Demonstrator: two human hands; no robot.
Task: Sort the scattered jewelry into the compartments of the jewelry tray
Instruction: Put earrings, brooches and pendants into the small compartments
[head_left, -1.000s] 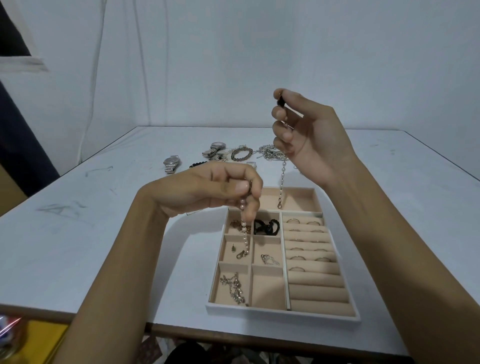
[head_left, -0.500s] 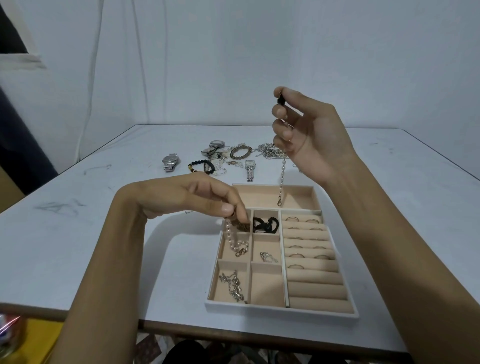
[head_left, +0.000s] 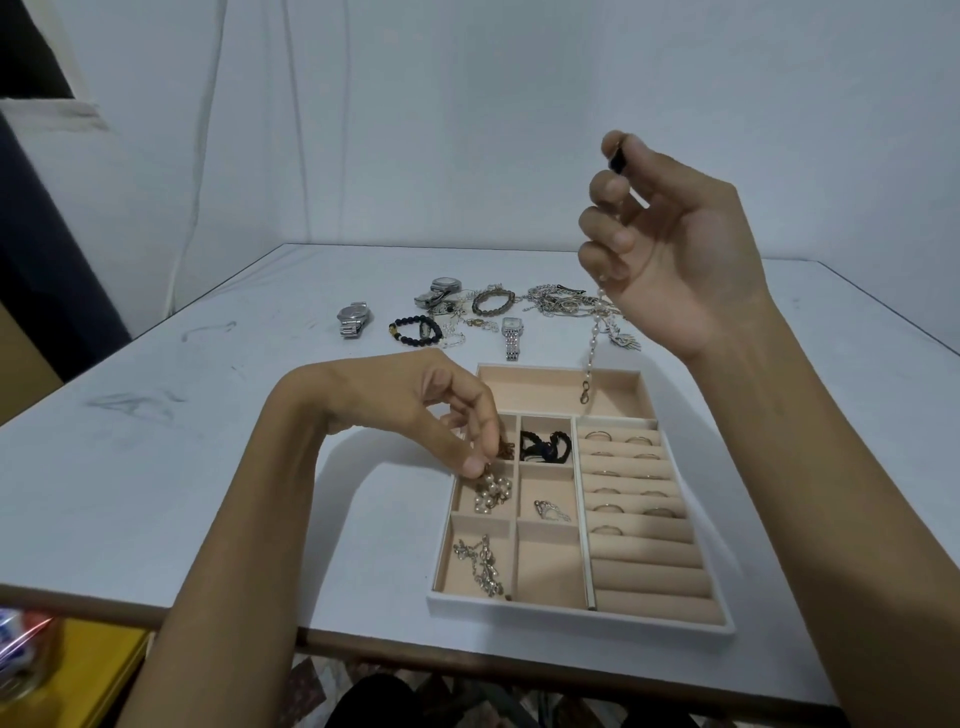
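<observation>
The beige jewelry tray (head_left: 582, 609) lies near the table's front edge. My left hand (head_left: 441, 415) hovers over its left column and pinches the top of a pearl bracelet (head_left: 491, 493), which lies heaped in the middle-left compartment. My right hand (head_left: 660, 249) is raised above the tray. It pinches a small black piece (head_left: 616, 161) between thumb and forefinger, and a second pearl chain (head_left: 592, 353) hangs from its fingers, its clasp dangling over the wide top compartment. Several rings (head_left: 618, 475) sit in the ring rolls on the right.
Scattered at the back of the white table are watches (head_left: 353, 319), a black bead bracelet (head_left: 414, 331), a silver watch (head_left: 511, 338) and a tangle of chains (head_left: 561, 304). Other compartments hold a black piece (head_left: 545, 447), a silver charm (head_left: 550, 510) and a silver chain (head_left: 480, 564).
My left hand has come down toward the tray, and the pearl bracelet that hung from it now lies piled in the middle-left compartment. My right hand has stayed raised.
</observation>
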